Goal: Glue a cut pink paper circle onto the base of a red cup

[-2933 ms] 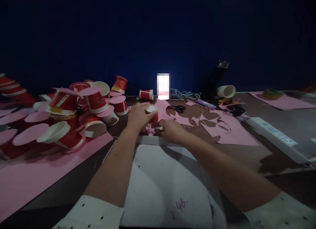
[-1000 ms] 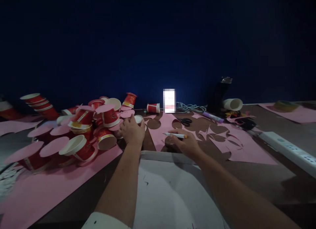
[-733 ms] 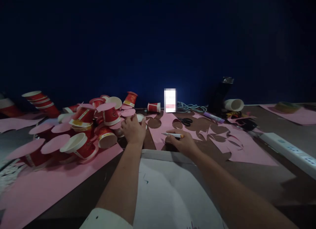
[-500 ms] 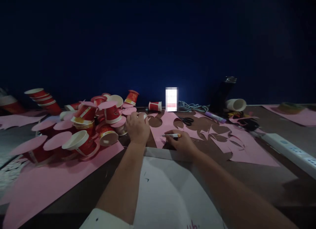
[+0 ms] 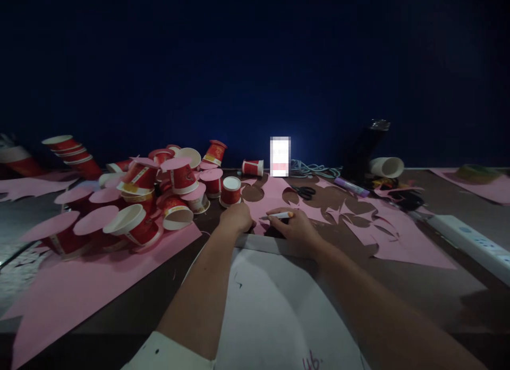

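Note:
My right hand (image 5: 297, 226) is closed around a white pen (image 5: 282, 215) with an orange end, its tip pointing left over pink paper (image 5: 274, 197) with round holes cut in it. Close by, my left hand (image 5: 237, 219) rests at the left edge of that paper, back of the hand up; its fingers are mostly hidden. Just beyond it a red paper cup (image 5: 230, 192) stands with its white base up, apart from the hand. Between my forearms lies a white sheet (image 5: 274, 301) with a few marks on it.
Many red paper cups (image 5: 183, 177), several with pink discs on them, are piled at left by a large pink sheet (image 5: 91, 290). Scissors (image 5: 306, 192), a purple tube (image 5: 351, 187), pink scraps (image 5: 410, 245) and a white power strip (image 5: 472, 247) lie right. A bright pixelated screen (image 5: 280, 156) stands behind.
My left hand has let go of the red paper cup, which now stands base up, and has come down and nearer to the pink paper's edge. The right hand still holds the pen.

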`<state>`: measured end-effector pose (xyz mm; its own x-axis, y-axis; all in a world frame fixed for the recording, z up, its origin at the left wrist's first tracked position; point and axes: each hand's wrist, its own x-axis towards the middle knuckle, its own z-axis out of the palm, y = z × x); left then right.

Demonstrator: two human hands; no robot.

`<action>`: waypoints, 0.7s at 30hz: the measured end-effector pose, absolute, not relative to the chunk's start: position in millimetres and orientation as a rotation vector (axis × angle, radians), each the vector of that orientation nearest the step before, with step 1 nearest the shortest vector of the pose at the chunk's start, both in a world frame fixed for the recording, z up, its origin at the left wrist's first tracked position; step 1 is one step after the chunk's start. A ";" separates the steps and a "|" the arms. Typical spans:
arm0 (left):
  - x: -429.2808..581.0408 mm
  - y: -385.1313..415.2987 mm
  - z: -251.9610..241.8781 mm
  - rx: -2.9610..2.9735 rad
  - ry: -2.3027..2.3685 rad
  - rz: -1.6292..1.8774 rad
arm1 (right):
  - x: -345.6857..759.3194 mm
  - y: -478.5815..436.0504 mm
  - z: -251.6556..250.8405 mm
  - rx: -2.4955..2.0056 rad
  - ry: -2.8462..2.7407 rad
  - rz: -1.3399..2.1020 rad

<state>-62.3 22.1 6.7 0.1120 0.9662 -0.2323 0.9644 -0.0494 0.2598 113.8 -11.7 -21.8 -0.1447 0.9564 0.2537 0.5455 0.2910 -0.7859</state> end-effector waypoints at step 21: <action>-63.6 24.3 3.9 2.058 1.889 0.000 | 111.3 -10.0 -23.1 -1.426 -1.837 0.682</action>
<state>-63.6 24.3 3.9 0.1125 0.9665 -0.2305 0.9665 -0.0526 0.2513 111.3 -10.0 -23.1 -0.1463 0.9671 0.2082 0.5969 0.2541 -0.7610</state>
